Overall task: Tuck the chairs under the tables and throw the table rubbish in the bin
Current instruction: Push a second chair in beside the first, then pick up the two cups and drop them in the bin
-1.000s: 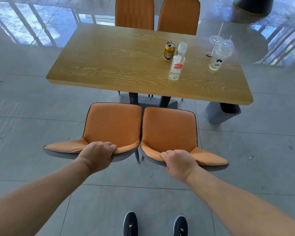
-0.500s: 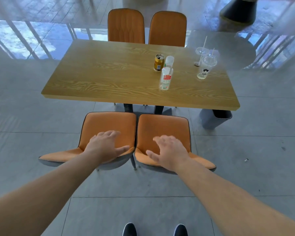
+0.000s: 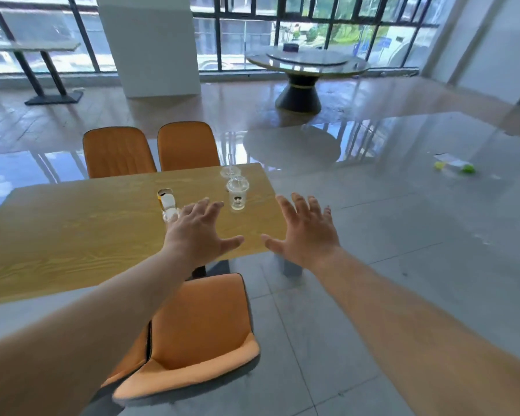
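Observation:
A wooden table (image 3: 72,235) carries a gold can (image 3: 163,196), a clear plastic bottle (image 3: 169,209) and two clear plastic cups (image 3: 237,193) near its right end. My left hand (image 3: 197,232) hovers open above the table, just right of the bottle and partly covering it. Open as well, my right hand (image 3: 305,231) is raised past the table's right corner. Below my arms an orange chair (image 3: 204,331) stands at the near side, with a second one (image 3: 126,364) mostly hidden by my left arm. Two more orange chairs (image 3: 150,150) sit tucked at the far side.
A grey bin (image 3: 290,267) peeks out beneath my right wrist, beside the table's corner. A round table (image 3: 306,63) stands by the windows at the back, a white pillar (image 3: 150,43) left of it. Small yellow-green litter (image 3: 455,167) lies on the shiny floor to the right.
Both hands have let go of the near chairs' backrests and risen, fingers spread, over the table's right end. The view has tilted up and turned right.

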`<action>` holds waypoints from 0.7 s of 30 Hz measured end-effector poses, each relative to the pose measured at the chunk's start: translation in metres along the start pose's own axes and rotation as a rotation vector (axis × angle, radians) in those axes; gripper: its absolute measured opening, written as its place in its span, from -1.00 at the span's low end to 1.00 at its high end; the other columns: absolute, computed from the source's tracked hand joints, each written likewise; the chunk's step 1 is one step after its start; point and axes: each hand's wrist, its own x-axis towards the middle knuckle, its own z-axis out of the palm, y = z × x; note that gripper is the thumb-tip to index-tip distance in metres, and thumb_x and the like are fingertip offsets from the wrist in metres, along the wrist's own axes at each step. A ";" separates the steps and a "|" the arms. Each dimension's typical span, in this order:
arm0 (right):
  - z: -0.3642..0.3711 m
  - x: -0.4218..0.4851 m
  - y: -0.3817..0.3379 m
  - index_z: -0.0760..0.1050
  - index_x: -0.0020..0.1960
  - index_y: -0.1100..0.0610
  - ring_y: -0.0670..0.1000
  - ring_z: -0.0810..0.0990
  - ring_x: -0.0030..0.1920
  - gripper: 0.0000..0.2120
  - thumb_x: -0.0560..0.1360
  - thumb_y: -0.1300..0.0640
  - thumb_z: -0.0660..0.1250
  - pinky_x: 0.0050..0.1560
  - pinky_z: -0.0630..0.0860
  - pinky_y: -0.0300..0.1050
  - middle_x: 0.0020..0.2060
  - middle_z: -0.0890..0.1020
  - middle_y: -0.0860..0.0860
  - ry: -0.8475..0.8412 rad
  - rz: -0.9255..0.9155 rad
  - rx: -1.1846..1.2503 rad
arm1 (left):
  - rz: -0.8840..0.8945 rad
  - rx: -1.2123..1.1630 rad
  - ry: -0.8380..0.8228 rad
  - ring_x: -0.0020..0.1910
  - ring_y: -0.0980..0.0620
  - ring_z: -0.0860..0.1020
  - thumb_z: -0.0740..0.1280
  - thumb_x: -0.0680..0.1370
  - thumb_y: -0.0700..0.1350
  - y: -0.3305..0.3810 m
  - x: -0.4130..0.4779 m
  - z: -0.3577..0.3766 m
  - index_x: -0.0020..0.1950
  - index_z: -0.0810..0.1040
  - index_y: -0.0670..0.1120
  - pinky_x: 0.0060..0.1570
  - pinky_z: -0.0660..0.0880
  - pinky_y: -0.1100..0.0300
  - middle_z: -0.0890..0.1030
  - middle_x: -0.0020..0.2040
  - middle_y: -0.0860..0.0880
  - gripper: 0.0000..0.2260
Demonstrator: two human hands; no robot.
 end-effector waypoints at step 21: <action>-0.003 0.188 0.355 0.02 0.66 -0.06 0.26 0.17 0.60 -0.04 0.46 -0.54 0.19 0.52 0.22 0.34 0.65 0.17 0.10 -0.098 -0.141 -0.035 | -0.196 -0.106 -0.015 0.50 -0.18 0.30 0.19 0.39 0.57 0.283 0.254 0.109 0.60 0.19 0.07 0.40 0.37 -0.19 0.31 0.57 -0.02 -0.09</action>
